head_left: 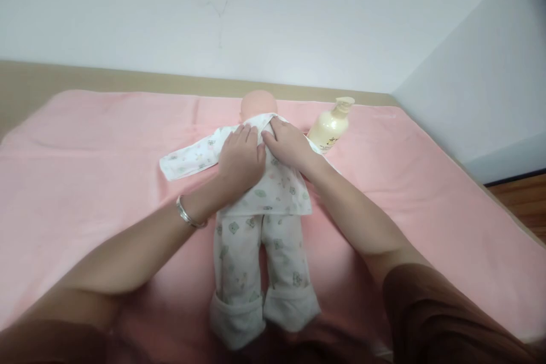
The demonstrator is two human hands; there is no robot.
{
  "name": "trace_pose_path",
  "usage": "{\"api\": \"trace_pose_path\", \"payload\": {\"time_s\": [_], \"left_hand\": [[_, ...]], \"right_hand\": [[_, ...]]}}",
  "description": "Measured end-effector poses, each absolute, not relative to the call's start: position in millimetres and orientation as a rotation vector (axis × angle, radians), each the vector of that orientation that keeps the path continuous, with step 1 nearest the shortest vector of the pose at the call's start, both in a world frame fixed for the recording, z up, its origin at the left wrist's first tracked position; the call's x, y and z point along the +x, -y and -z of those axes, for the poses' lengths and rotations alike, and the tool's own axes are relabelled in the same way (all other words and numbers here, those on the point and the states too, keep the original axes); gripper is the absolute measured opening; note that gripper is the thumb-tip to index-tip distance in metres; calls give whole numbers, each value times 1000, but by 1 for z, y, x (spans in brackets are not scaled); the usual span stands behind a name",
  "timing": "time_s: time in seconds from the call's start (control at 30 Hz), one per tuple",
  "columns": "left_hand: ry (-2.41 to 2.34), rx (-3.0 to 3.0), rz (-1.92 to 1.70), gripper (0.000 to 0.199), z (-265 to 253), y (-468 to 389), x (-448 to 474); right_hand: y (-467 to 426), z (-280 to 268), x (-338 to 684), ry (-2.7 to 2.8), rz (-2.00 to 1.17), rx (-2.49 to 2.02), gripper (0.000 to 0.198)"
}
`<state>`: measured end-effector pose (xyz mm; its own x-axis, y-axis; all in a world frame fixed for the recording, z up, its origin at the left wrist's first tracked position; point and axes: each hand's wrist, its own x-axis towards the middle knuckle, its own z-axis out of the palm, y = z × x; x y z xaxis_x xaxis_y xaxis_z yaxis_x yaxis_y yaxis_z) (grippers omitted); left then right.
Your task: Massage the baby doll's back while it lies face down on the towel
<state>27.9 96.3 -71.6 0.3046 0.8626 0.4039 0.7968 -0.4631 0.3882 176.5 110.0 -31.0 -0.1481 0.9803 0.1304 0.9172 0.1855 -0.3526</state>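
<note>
A baby doll (259, 103) lies with its bald head away from me, dressed in a white printed top (271, 196) and matching trousers (241, 256) with rolled-up cuffs. My left hand (242, 160) rests flat on the chest of the top, fingers stretched toward the collar. On the other side of the chest, my right hand (292, 147) lies by the collar, its thumb apart from the fingers; those fingertips are partly hidden. One sleeve (191, 156) stretches out to the left. My right forearm mostly covers the other sleeve.
A pale yellow pump bottle (331, 126) lies tilted just right of the doll's shoulder. Under everything spreads a pink sheet (106, 136) over a flat surface with a tan edge (85, 75). White walls (319, 17) rise behind and to the right.
</note>
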Motion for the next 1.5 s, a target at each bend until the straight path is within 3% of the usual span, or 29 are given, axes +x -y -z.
{"api": "trace_pose_path", "payload": {"time_s": [0.27,0.53,0.83,1.13,1.33,1.5], "left_hand": [[-1524,2330,-664,55,48,-117,23],[-1459,2303,-657,49,50,-142,12],[-1589,2446,-661,49,51,-112,25],[-1613,2257,-639,32,43,-134,17],[-1610,2488,-701,41,53,-114,26],[-1534,2510,-728,51,56,-97,33]], "right_hand": [[-108,28,175,2189,-241,-1829,44],[-91,31,163,2265,16,-1811,41],[-116,30,177,2108,-330,-1871,49],[-80,33,156,2315,121,-1720,37],[-107,32,169,2156,-241,-1792,42],[-123,34,175,2035,-319,-1927,51]]}}
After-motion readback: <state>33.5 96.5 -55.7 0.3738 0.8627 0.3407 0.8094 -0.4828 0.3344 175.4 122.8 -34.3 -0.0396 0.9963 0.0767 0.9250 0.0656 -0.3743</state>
